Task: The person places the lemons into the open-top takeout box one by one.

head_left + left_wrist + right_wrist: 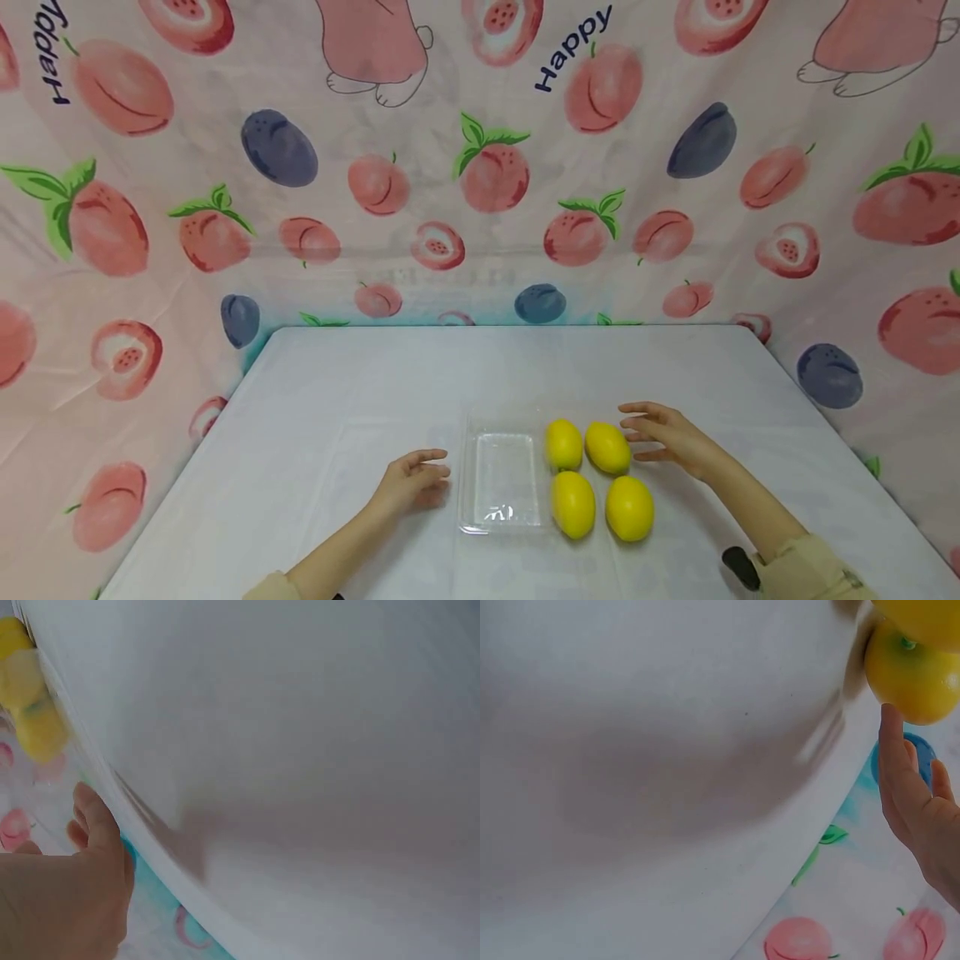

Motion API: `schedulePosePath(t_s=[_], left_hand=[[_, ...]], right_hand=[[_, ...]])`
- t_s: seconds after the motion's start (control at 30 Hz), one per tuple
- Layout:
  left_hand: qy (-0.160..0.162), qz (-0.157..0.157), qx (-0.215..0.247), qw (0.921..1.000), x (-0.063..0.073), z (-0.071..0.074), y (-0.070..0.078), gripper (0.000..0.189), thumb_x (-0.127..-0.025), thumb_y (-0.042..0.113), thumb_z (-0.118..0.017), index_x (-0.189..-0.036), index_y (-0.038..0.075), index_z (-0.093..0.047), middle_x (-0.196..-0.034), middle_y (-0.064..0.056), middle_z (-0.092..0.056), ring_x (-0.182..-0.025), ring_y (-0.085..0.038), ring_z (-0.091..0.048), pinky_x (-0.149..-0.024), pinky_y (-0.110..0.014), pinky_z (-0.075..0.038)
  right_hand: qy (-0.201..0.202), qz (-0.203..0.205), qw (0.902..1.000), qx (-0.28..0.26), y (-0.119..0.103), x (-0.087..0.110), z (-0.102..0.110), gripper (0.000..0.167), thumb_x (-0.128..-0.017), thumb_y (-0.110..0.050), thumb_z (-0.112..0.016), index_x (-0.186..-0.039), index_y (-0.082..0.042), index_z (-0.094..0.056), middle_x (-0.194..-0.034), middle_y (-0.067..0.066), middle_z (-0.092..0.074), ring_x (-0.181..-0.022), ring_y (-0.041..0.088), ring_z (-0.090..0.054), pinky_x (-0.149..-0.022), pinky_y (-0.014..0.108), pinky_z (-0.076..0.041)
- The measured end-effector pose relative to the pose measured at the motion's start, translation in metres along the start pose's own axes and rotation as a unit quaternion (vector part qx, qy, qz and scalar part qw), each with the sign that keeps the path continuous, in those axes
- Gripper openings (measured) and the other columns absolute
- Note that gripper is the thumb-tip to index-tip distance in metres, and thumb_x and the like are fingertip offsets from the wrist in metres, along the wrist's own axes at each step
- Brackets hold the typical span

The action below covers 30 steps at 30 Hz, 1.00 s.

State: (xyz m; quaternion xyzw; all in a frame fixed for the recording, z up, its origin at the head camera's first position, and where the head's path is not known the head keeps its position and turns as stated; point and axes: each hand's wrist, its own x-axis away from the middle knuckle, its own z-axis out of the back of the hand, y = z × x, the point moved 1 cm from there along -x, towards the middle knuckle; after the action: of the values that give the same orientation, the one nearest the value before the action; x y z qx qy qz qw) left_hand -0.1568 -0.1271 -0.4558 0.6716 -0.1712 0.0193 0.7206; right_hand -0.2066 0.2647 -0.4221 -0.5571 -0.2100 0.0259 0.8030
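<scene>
Several yellow lemons sit close together on the table, among them an upper right lemon (608, 448), an upper left lemon (563, 445), a lower left lemon (573, 505) and a lower right lemon (629, 509). Left of them lies a clear plastic box (506, 479) with nothing in it. My left hand (412, 483) hovers beside the box's left side, fingers loosely bent and holding nothing. My right hand (671, 437) is just right of the upper right lemon, fingers spread and holding nothing. The right wrist view shows a fingertip near a lemon (915, 675); whether it touches, I cannot tell.
A white cloth (360, 392) covers the table. Behind and beside it hangs a pink curtain (420, 183) printed with peaches and blue fruit. The table's far edge (510, 326) meets this curtain.
</scene>
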Motion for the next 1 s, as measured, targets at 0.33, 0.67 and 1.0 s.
schedulePosePath(t_s=[0.33,0.67,1.0], left_hand=[[-0.009,0.031,0.043,0.9985,0.005,-0.015,-0.004,0.049,-0.088,0.013,-0.06,-0.13,-0.009,-0.047,-0.091,0.001,-0.065,-0.077,-0.008,-0.062,-0.068,-0.023,-0.057],[-0.027,0.025,0.04,0.9985,0.007,-0.021,0.001,0.046,-0.09,0.01,-0.06,-0.129,-0.009,-0.048,-0.086,0.005,-0.063,-0.076,-0.006,-0.063,-0.07,-0.022,-0.057],[-0.027,0.026,0.042,0.9984,0.01,-0.023,0.004,0.045,-0.09,0.005,-0.058,-0.131,-0.01,-0.045,-0.084,0.003,-0.065,-0.069,-0.006,-0.062,-0.066,-0.022,-0.058]], right_hand=[[-0.008,-0.038,0.9991,0.017,-0.006,-0.004,0.0,0.061,-0.096,-0.034,-0.052,-0.139,0.005,-0.033,-0.137,0.032,-0.039,-0.108,0.029,-0.057,-0.087,0.047,-0.054],[-0.025,-0.048,0.9982,0.028,-0.008,-0.008,-0.004,0.056,-0.096,-0.027,-0.052,-0.139,0.004,-0.033,-0.137,0.032,-0.038,-0.109,0.032,-0.053,-0.086,0.047,-0.055],[-0.028,-0.056,0.9973,0.038,-0.008,-0.011,-0.009,0.057,-0.093,-0.027,-0.056,-0.137,0.003,-0.036,-0.135,0.032,-0.038,-0.109,0.036,-0.049,-0.084,0.048,-0.055]])
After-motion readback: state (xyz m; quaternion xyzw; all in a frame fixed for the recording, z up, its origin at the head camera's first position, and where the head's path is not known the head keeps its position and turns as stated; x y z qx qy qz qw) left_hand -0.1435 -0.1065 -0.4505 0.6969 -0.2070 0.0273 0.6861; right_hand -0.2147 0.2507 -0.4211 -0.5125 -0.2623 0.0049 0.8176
